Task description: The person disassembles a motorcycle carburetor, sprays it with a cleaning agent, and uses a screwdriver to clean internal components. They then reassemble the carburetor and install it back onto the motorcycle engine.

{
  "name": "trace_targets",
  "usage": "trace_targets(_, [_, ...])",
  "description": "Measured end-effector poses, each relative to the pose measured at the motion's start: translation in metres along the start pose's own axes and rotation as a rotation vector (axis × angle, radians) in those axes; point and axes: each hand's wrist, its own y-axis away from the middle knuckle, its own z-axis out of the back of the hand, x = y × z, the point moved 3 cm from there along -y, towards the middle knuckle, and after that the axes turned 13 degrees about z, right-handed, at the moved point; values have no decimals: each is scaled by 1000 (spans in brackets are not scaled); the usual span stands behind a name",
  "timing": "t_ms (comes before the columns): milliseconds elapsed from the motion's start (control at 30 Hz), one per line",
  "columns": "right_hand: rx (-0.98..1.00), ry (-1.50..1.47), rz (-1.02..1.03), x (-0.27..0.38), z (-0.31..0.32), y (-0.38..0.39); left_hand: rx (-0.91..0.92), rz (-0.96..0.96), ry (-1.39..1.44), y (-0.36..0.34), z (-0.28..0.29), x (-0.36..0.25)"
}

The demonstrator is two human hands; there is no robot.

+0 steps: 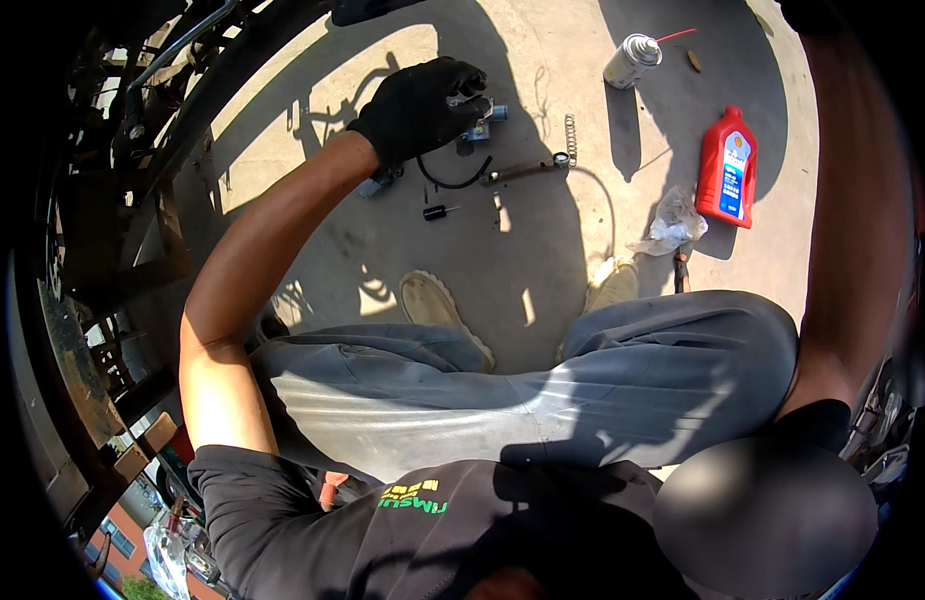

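My left hand point(423, 108), in a black glove, is stretched out over the ground with its fingers curled. A small shiny piece shows at its fingertips, too unclear to name. Just beyond and under the fingers is a silver-blue metal part point(480, 128). Close to the wrist lie a curved black hose point(453, 184), a short black-handled tool point(441, 212) and a brownish rod point(528, 171) with a round end. My right arm point(855, 200) reaches up along the right edge. Only a dark bit of my right hand point(811, 15) shows in the top corner, its fingers hidden.
A spray can point(633, 60) with a red straw stands at the far right. Nearer are a coil spring point(571, 138), a red oil bottle point(728, 170) and a crumpled clear plastic bag point(673, 222). Dark machine framework point(113, 270) fills the left side. My shoes point(438, 305) are on the concrete.
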Motion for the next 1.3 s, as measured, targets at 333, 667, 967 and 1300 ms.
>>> trace_targets(333, [18, -272, -736, -12, 1, 198, 227, 232, -313, -39, -149, 65])
trace_targets(667, [-106, -533, -730, -76, -37, 184, 114, 148, 228, 1, -44, 41])
trace_targets(967, [-191, -552, 395, -39, -18, -117, -59, 128, 924, 62, 189, -39])
trace_targets(1300, [-164, -788, 91, -37, -18, -116, 145, 179, 1593, 78, 148, -13])
